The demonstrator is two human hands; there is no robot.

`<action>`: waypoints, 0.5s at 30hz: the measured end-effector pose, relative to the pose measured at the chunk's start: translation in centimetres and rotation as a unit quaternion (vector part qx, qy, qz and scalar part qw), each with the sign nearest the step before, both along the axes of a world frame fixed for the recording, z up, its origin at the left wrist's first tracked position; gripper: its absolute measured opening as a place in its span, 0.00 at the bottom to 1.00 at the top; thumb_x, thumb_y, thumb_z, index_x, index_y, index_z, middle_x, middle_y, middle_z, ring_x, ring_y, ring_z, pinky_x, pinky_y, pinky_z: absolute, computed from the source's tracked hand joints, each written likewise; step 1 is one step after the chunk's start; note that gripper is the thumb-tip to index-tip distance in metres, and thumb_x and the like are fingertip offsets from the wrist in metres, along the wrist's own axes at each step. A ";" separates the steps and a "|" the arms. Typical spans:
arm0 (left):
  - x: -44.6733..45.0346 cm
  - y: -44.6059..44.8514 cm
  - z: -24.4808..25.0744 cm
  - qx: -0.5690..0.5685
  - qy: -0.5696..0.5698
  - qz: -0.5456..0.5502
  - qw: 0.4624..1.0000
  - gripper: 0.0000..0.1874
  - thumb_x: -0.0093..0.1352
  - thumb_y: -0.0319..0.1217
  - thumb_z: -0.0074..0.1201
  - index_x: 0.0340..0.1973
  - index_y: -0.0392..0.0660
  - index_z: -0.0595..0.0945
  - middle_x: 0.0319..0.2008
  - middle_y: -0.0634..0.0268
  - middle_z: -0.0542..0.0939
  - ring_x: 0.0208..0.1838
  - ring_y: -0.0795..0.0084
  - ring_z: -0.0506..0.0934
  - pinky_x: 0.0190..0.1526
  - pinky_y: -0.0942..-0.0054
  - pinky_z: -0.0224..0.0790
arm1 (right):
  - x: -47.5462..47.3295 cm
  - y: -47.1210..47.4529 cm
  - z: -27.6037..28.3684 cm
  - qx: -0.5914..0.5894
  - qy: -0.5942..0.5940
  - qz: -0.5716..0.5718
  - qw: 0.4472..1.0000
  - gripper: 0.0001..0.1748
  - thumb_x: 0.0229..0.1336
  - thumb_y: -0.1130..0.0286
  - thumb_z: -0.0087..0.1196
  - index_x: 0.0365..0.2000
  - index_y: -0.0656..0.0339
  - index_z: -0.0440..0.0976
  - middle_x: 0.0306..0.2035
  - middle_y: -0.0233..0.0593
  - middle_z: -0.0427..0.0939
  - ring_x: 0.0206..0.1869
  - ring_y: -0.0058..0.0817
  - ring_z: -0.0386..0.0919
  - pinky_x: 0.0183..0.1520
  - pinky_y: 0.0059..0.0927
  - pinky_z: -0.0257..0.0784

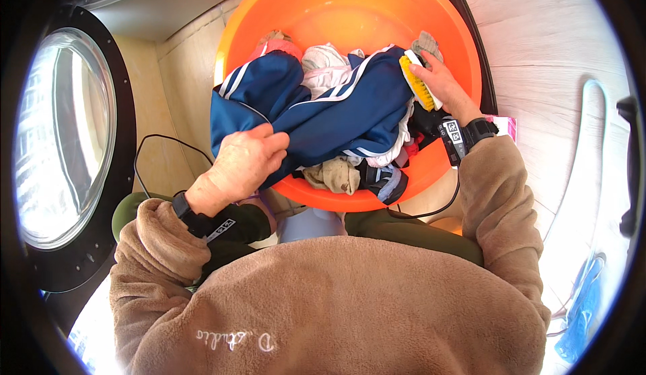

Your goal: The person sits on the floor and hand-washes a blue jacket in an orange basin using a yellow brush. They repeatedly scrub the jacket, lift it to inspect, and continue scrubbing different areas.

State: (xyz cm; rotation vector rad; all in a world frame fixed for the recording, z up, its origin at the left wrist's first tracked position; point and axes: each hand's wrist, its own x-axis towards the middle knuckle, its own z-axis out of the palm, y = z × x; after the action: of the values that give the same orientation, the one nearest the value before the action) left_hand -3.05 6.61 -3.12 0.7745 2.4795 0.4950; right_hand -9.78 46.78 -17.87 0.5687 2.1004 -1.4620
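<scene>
An orange plastic tub (333, 1) stands before me, filled with clothes. Across them lies a navy blue garment with white stripes (348, 107), part of it hanging over the tub's left rim. My left hand (242, 163) pinches the cloth near that rim. In my right hand (444, 85), at the tub's right side, is a scrubbing brush with a white back and yellow bristles (418, 85), the bristles facing left towards the navy cloth. Beneath and around the garment are white cloth (325, 67), a beige sock-like item (335, 174) and dark items.
An open round glass appliance door (68, 138) stands at the left. Black cables loop beside the tub on both sides. Between my legs is a pale blue-grey object (310, 225). At the lower right lies a blue plastic item (580, 314), with a pale looped tube (595, 123) above it.
</scene>
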 end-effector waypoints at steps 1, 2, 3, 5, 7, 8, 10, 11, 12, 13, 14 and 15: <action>-0.2 0.0 0.1 0.026 0.014 0.021 0.999 0.05 0.68 0.30 0.59 0.35 0.46 0.77 0.33 0.57 0.78 0.36 0.46 0.80 0.39 0.52 0.75 | -0.1 0.2 -0.5 0.007 0.010 -0.039 0.999 0.47 0.64 0.52 0.63 0.74 0.65 0.57 0.68 0.55 0.70 0.63 0.36 0.76 0.62 0.33 0.73; -0.4 -0.1 0.1 0.046 0.027 0.042 0.998 0.05 0.68 0.29 0.59 0.35 0.45 0.77 0.34 0.56 0.77 0.37 0.45 0.79 0.40 0.52 0.75 | 0.1 0.7 -1.3 -0.018 0.012 -0.018 1.000 0.45 0.65 0.53 0.63 0.73 0.65 0.58 0.66 0.54 0.72 0.61 0.35 0.78 0.60 0.33 0.74; -0.6 0.0 0.2 0.063 0.037 0.063 0.995 0.05 0.68 0.28 0.58 0.35 0.44 0.77 0.35 0.55 0.77 0.37 0.45 0.79 0.40 0.53 0.75 | 0.2 1.2 -2.3 -0.031 0.024 -0.024 0.999 0.43 0.65 0.54 0.62 0.73 0.64 0.60 0.63 0.52 0.75 0.59 0.34 0.79 0.57 0.32 0.76; -1.0 0.0 0.3 0.098 0.003 0.101 0.990 0.04 0.69 0.24 0.57 0.36 0.41 0.77 0.33 0.52 0.78 0.37 0.44 0.78 0.40 0.57 0.74 | 0.3 2.8 -4.0 -0.086 0.037 -0.040 0.995 0.39 0.67 0.55 0.61 0.71 0.63 0.63 0.58 0.49 0.78 0.52 0.32 0.82 0.51 0.32 0.79; -1.3 -0.1 0.7 0.099 -0.071 0.166 0.979 0.04 0.70 0.23 0.56 0.37 0.40 0.76 0.31 0.52 0.78 0.35 0.48 0.77 0.39 0.60 0.73 | 0.0 4.2 -3.9 -0.213 0.066 -0.042 0.974 0.34 0.69 0.57 0.59 0.68 0.63 0.67 0.51 0.46 0.82 0.44 0.30 0.85 0.43 0.31 0.81; -1.4 -0.3 0.9 0.108 -0.080 0.182 0.974 0.03 0.71 0.23 0.55 0.37 0.40 0.76 0.30 0.53 0.76 0.34 0.53 0.76 0.39 0.62 0.72 | -0.3 4.8 -2.9 -0.248 0.092 -0.051 0.963 0.29 0.71 0.57 0.58 0.64 0.64 0.70 0.44 0.40 0.83 0.35 0.28 0.84 0.34 0.30 0.82; -1.6 -0.7 1.2 0.129 -0.098 0.222 0.962 0.02 0.73 0.23 0.53 0.37 0.40 0.75 0.27 0.55 0.74 0.32 0.62 0.74 0.38 0.67 0.70 | -1.0 5.3 1.3 -0.170 0.077 -0.057 0.981 0.29 0.71 0.55 0.57 0.62 0.64 0.72 0.44 0.39 0.83 0.35 0.28 0.84 0.34 0.31 0.82; -1.7 -1.1 1.4 0.142 -0.105 0.237 0.955 0.03 0.74 0.24 0.52 0.37 0.40 0.75 0.27 0.58 0.72 0.33 0.67 0.72 0.39 0.69 0.69 | -1.4 5.2 4.2 -0.123 0.106 -0.065 0.985 0.29 0.71 0.55 0.57 0.62 0.64 0.72 0.45 0.40 0.83 0.36 0.28 0.84 0.35 0.30 0.82; -1.9 -1.5 1.6 0.162 -0.108 0.252 0.948 0.04 0.76 0.25 0.51 0.37 0.40 0.75 0.27 0.61 0.71 0.33 0.72 0.70 0.39 0.71 0.68 | -1.7 5.0 7.3 -0.082 0.101 -0.060 0.990 0.32 0.70 0.51 0.57 0.63 0.63 0.72 0.49 0.42 0.83 0.42 0.28 0.84 0.39 0.33 0.83; -2.1 -2.0 1.7 0.184 -0.116 0.268 0.939 0.05 0.77 0.26 0.50 0.37 0.40 0.74 0.26 0.64 0.70 0.34 0.76 0.68 0.39 0.73 0.67 | -1.9 4.7 10.4 -0.067 0.089 -0.032 0.993 0.32 0.69 0.50 0.57 0.64 0.62 0.72 0.50 0.43 0.83 0.44 0.28 0.84 0.40 0.33 0.83; -2.2 -2.4 1.8 0.250 -0.135 0.278 0.918 0.05 0.79 0.27 0.48 0.38 0.41 0.75 0.29 0.73 0.69 0.36 0.83 0.66 0.40 0.78 0.65 | -2.0 4.6 13.5 -0.026 0.092 -0.039 0.995 0.33 0.69 0.50 0.58 0.64 0.62 0.72 0.51 0.44 0.83 0.47 0.28 0.83 0.40 0.33 0.82; -2.4 -2.9 1.8 0.258 -0.133 0.300 0.909 0.06 0.79 0.28 0.48 0.39 0.42 0.75 0.32 0.77 0.69 0.37 0.84 0.64 0.42 0.82 0.62 | -2.0 4.4 15.8 0.037 0.070 -0.069 0.995 0.34 0.68 0.49 0.58 0.65 0.61 0.72 0.52 0.45 0.83 0.49 0.28 0.83 0.41 0.33 0.82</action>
State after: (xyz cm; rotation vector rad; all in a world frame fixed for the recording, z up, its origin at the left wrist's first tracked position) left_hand -5.46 3.71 -1.32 0.0695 2.3030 1.4157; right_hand -11.74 51.22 -2.08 0.6687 2.2710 -1.5440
